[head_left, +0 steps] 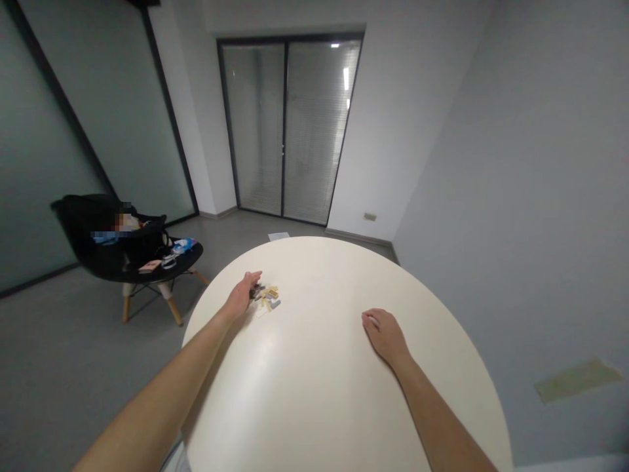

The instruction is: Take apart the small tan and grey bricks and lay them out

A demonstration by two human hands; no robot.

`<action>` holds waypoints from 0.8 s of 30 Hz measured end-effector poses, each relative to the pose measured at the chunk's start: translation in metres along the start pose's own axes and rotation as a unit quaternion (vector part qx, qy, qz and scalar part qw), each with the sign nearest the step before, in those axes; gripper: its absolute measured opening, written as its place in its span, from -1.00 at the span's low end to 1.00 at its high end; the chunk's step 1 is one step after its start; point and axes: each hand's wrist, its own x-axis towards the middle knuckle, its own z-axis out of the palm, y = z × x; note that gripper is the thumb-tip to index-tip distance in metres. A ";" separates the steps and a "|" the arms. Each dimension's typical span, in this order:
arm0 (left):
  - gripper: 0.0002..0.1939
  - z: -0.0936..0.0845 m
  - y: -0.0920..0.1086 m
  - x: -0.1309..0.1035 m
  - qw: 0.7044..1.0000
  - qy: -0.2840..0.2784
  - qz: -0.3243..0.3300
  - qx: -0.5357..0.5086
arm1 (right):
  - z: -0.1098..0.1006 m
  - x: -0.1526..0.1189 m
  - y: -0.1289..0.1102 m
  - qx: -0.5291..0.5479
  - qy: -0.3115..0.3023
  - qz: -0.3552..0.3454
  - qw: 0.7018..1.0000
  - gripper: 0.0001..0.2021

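Note:
On the left part of the round white table [314,393] lies a small pile of yellow, grey and dark pieces [268,295], too small to name for certain. My left hand [242,294] is at the pile's left side, with its fingers stretched out and its palm toward the pieces. Part of the pile is hidden behind that hand. Over on the right, my right hand [386,333] rests on the tabletop with its fingers curled in, well apart from the pile. Whether anything is inside those curled fingers is hidden.
A black chair [78,229] with wooden legs stands left of the table, with a black bag [142,246] and small items on it. Behind the table is a glass double door [285,131]. A grey wall [531,196] runs along the right.

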 end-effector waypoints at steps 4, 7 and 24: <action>-0.17 0.009 -0.005 0.010 0.997 -0.047 -0.026 -0.046 | 0.001 0.002 0.006 0.008 -0.004 0.009 1.000 -0.69; -0.20 0.015 -0.008 0.016 0.996 -0.088 -0.013 -0.004 | 0.003 0.004 0.008 0.016 -0.009 0.021 1.000 -0.68; -0.40 0.032 0.008 0.002 0.939 -0.246 0.105 0.218 | 0.003 0.008 0.005 0.029 -0.005 0.045 0.999 -0.66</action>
